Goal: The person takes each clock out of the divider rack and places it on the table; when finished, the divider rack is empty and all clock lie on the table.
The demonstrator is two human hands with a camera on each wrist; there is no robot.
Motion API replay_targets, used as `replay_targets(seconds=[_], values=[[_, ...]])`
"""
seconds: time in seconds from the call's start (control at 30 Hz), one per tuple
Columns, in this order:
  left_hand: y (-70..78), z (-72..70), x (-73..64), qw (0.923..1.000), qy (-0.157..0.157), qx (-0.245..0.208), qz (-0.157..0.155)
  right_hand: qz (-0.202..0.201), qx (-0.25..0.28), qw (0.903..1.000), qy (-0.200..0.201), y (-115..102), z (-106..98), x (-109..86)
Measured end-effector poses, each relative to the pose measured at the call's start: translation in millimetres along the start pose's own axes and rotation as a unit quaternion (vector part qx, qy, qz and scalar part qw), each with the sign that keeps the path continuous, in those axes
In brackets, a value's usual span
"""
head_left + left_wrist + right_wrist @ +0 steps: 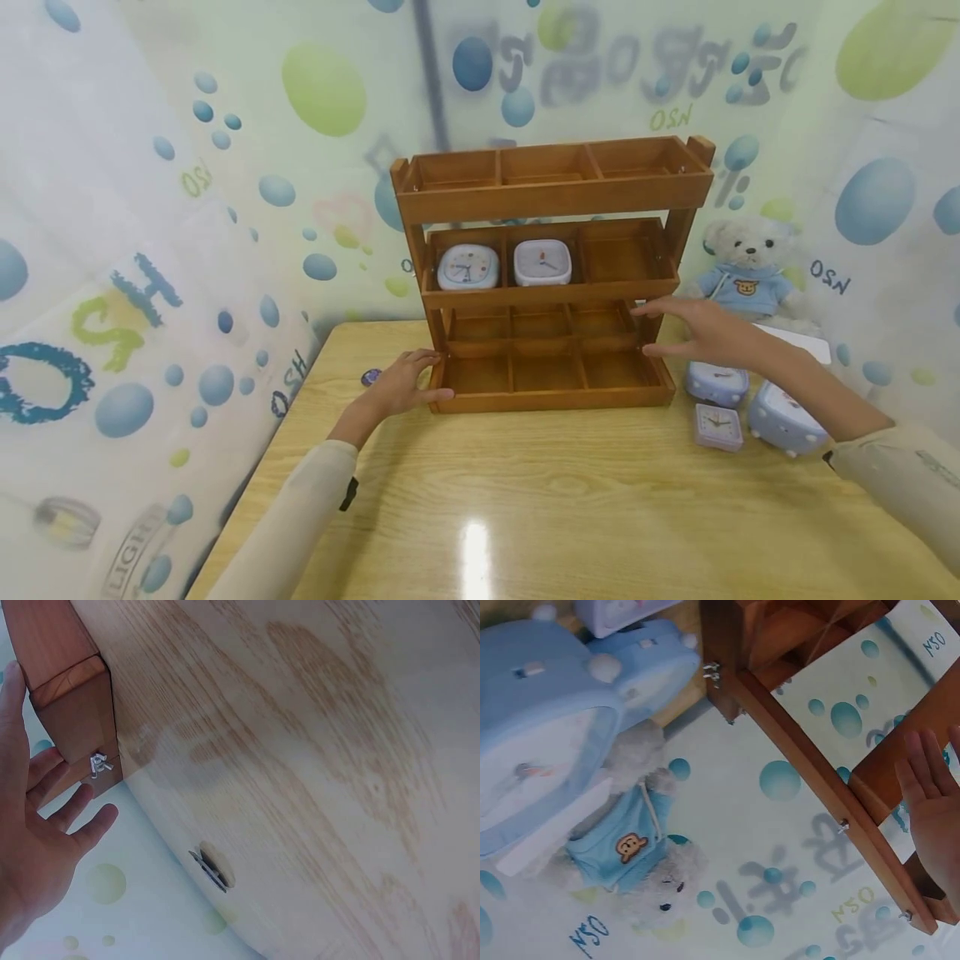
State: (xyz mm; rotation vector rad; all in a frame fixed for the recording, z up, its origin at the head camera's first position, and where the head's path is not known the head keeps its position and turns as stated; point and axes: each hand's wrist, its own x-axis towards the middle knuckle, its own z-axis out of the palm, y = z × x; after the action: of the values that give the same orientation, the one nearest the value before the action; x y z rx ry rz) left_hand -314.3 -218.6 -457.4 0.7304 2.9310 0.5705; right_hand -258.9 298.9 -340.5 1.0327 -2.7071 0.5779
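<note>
Across the near table point(570, 500), well apart from each other, the left hand point(397, 385) lies at the lower left corner of the wooden shelf point(551, 295) and the right hand point(696, 325) stretches beside its right post point(681, 225), contact unclear; both have loose, extended fingers. Upright between them, the shelf runs lengthwise left to right, facing the person, holding two clocks point(542, 262). Beyond sits a teddy bear point(750, 285).

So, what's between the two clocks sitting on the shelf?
A wooden divider stands between the left clock and the right clock; the head view shows it.
</note>
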Motion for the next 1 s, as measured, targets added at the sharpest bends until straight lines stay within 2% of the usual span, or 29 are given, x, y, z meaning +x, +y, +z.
replay_targets(seconds=[0.23,0.4,0.6,0.87,1.0], values=[[-0.7,1.6,-0.3,1.0000,-0.002,-0.004,0.000,-0.024,0.006,0.9979,0.059,-2.8,-0.4,28.0],[0.0,0.5,0.1,1.0000,0.001,-0.002,0.002,-0.024,0.009,0.9971,0.072,-8.5,-3.2,47.2],[-1.1,1.0,0.9,1.0000,0.000,0.002,0.001,-0.056,0.008,0.9943,0.090,-13.8,-6.3,69.9],[-0.5,0.3,0.7,1.0000,0.002,0.002,0.001,-0.016,0.012,0.9967,0.078,-19.4,-10.8,102.4],[-0.4,-0.1,0.1,1.0000,0.002,0.000,-0.001,-0.034,0.012,0.9965,0.075,-20.4,-10.5,123.0]])
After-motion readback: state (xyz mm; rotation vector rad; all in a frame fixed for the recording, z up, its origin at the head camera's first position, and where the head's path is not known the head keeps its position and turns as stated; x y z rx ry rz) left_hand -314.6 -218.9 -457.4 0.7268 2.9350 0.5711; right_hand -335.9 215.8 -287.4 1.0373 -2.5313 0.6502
